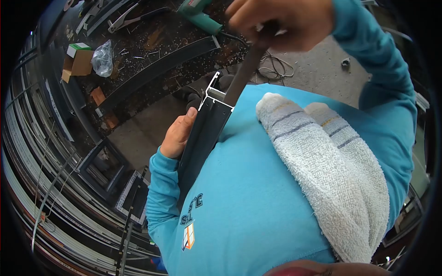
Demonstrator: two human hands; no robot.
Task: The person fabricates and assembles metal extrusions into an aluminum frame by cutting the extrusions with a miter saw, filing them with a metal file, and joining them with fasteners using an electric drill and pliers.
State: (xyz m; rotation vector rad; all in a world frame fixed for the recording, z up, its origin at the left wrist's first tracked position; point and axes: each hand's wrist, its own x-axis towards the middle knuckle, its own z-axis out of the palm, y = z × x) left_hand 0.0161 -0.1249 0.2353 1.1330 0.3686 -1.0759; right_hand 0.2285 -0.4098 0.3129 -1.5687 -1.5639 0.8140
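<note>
My left hand [177, 135] is wrapped round the side of a dark aluminium profile [206, 124], its thumb near the top end. The profile stands tilted against my chest, with the bright cut edges of its hollow end facing up. My right hand [285, 23], slightly blurred, is closed on the upper end of a flat dark file [248, 69]. The file slants down to the profile's cut end, its lower part lying at the right side of that end. How its tip sits against the inner wall is hard to see.
A dark workbench [152, 41] carries a green power tool [202, 16], a long dark profile [159, 64], pliers-like tool [133, 18], cardboard box [80, 63], plastic bag [102, 60] and metal shavings. Many long profiles [41, 184] are stacked at left. A towel [327, 170] hangs over my chest.
</note>
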